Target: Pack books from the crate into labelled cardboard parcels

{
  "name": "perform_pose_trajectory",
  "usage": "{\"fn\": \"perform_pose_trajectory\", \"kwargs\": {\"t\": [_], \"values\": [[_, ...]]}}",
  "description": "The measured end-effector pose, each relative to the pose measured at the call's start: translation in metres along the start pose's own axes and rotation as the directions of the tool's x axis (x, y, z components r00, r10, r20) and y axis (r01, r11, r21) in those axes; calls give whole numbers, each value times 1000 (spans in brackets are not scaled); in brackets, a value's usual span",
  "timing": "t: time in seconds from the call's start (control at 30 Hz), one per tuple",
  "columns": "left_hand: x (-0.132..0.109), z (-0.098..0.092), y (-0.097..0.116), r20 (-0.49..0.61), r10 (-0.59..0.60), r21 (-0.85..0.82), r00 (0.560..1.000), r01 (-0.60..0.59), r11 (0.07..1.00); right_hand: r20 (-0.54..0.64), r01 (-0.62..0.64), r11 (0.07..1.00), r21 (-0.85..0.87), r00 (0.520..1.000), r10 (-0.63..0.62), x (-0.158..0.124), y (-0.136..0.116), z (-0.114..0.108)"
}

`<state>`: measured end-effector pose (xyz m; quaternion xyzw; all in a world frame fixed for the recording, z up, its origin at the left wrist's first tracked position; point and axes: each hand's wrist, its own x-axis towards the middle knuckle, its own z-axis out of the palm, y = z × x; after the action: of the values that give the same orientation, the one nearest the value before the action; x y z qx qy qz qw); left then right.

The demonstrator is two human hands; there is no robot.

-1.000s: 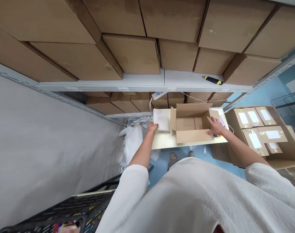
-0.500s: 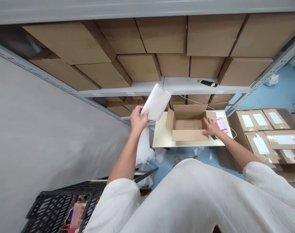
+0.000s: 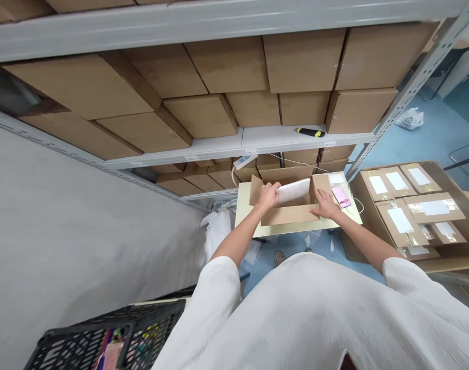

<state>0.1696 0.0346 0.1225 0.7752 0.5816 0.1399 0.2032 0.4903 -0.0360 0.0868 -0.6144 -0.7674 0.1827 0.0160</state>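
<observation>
My left hand point(image 3: 269, 195) is closed on one end of a flat white package point(image 3: 294, 190), wrapped in what looks like thin white film. It holds the package tilted in the mouth of an open cardboard box point(image 3: 289, 216), whose flaps stand out. At the box's right front corner, my right hand point(image 3: 325, 204) grips the edge, fingers over the right side and thumb along the front. The box rests on a pale yellow tabletop point(image 3: 242, 208). Just right of my right hand lies a phone with a pink screen point(image 3: 341, 197). The package hides part of the box's inside.
Shelves of cardboard boxes point(image 3: 227, 64) rise in front, with a yellow-black utility knife point(image 3: 310, 132) on the shelf edge. To the right, a large carton point(image 3: 358, 205) holds several labelled boxes. A black crate point(image 3: 84, 339) stands at lower left; white plastic wrap point(image 3: 216, 231) hangs left of the table.
My left hand has brought the white package rightward and down from beside the table into the box's opening. My right hand stays at the box corner. The view has shifted slightly.
</observation>
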Motion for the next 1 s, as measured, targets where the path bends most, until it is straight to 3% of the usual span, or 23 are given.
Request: {"fn": "perform_pose_trajectory", "kwargs": {"t": [0.13,0.23,0.37,0.47,0.57,0.67,0.8,0.9,1.0], "values": [[13,7,-7,57,-39,-34,998,41,999,-15,2,1000,-4,1000,-2,-5,0,1],[5,-1,-9,-36,-26,-48,999,25,999,-57,-13,1000,-17,998,12,-8,2,0],[-23,-20,-18,-199,-14,-41,980,6,999,-188,-92,996,18,978,94,-10,9,-5],[-43,-31,-34,-326,-145,-75,934,127,989,-237,-157,980,125,954,183,-6,15,-13],[-56,-32,-52,-357,-270,-192,894,212,958,-254,-180,944,278,934,252,1,14,-21],[-66,-28,-61,-293,-278,-317,915,181,931,-335,-83,911,404,913,231,9,5,-27],[-79,-23,-55,-148,-134,-340,980,76,937,-407,107,852,512,904,131,19,-13,-29],[-84,-25,-46,40,-30,-254,999,39,966,-311,116,815,568,947,82,25,-21,-25],[-83,-27,-41,215,-13,-165,976,49,985,-125,5,829,560,989,78,29,-22,-21]]}}
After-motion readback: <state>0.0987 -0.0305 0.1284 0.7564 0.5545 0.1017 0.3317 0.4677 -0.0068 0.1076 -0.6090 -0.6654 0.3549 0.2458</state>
